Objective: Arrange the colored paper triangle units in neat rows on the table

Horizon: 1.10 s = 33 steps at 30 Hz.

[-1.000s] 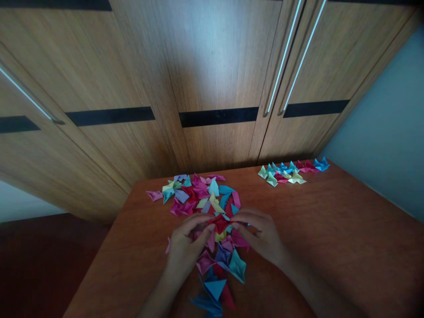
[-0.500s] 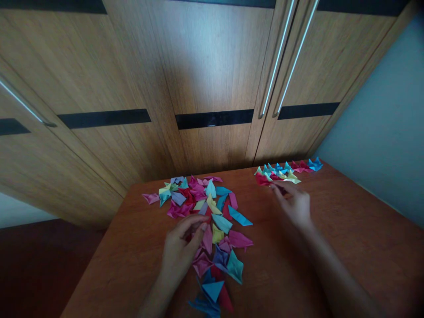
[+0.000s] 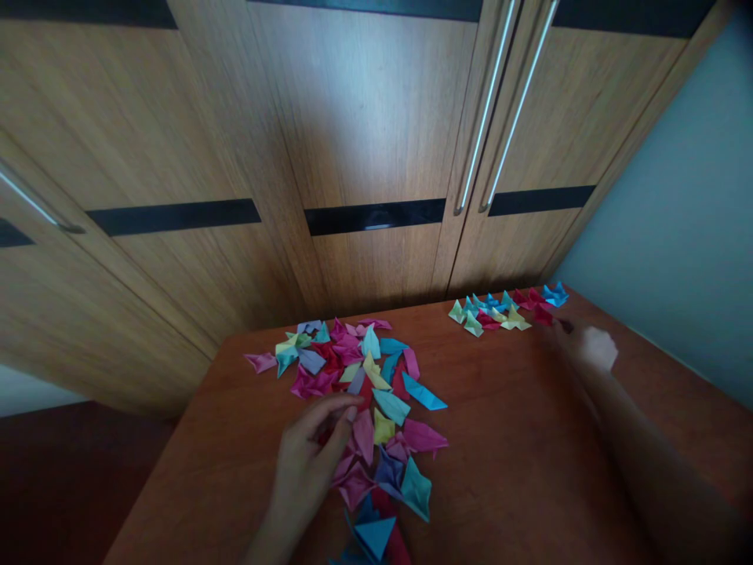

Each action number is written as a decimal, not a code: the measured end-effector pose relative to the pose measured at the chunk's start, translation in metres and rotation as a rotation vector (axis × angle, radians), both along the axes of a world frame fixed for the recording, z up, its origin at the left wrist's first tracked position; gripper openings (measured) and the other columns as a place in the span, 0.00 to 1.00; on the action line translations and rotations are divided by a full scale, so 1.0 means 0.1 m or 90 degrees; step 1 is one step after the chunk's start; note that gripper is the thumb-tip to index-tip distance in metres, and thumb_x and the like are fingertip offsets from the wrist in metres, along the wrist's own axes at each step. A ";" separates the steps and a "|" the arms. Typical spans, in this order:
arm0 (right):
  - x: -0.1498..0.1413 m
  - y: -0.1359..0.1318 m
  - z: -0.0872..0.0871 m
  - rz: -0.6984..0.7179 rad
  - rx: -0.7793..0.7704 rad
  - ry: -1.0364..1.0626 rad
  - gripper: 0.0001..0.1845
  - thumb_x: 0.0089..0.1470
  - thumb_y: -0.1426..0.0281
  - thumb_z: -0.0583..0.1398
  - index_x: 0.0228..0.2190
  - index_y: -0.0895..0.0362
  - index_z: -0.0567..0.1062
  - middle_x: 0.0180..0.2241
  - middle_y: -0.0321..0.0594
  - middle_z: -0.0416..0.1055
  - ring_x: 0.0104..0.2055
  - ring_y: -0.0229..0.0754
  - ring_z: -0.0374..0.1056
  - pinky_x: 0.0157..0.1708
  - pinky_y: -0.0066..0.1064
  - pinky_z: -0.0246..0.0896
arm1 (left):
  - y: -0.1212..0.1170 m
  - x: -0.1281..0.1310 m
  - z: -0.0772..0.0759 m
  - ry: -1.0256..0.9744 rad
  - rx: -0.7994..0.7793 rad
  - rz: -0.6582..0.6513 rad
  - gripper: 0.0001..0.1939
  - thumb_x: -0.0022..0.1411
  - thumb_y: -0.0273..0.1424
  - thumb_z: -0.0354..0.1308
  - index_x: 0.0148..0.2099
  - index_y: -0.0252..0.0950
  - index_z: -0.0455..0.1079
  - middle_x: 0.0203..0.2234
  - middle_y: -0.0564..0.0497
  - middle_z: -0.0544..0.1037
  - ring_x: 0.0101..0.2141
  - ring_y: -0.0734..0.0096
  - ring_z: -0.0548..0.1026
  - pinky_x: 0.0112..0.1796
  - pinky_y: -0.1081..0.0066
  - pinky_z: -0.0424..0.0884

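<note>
My left hand [image 3: 309,455] is closed in a pinch at the edge of a loose pile of folded paper pieces [image 3: 358,428], with a red folded paper piece [image 3: 365,392] at its fingertips. Pink, blue, yellow and teal pieces lie around it. Over at the right, my right hand [image 3: 588,349], blurred by motion, has its fingers at a red origami piece [image 3: 542,315], at the right end of the front row. Light-green, red and yellow origami pieces [image 3: 513,318] stand to its left, with blue and red ones [image 3: 532,299] behind.
The pieces lie on a reddish-brown wooden table [image 3: 500,439]. Behind its far edge stands a wooden wardrobe [image 3: 376,271] with long metal handles [image 3: 485,110]. A pale wall [image 3: 664,196] borders the right side.
My right hand has moved right along the front row, and the red piece has shifted from its left end to its right end. The left hand keeps its pinch; the view has shifted slightly.
</note>
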State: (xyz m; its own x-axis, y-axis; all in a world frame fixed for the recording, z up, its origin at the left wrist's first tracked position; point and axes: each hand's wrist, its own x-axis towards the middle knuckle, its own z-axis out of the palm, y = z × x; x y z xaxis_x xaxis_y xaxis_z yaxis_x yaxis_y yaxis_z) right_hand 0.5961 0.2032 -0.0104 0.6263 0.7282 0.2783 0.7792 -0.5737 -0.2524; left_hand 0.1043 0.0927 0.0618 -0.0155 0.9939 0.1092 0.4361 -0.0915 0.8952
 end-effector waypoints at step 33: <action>-0.55 0.07 -0.02 0.220 0.099 -0.004 0.19 0.56 0.58 0.55 0.45 0.51 0.76 0.30 0.41 0.77 0.29 0.43 0.71 0.25 0.28 0.55 | -0.02 -0.02 0.01 -0.022 -0.019 -0.004 0.12 0.60 0.40 0.58 0.41 0.39 0.76 0.31 0.49 0.81 0.33 0.64 0.78 0.29 0.74 0.71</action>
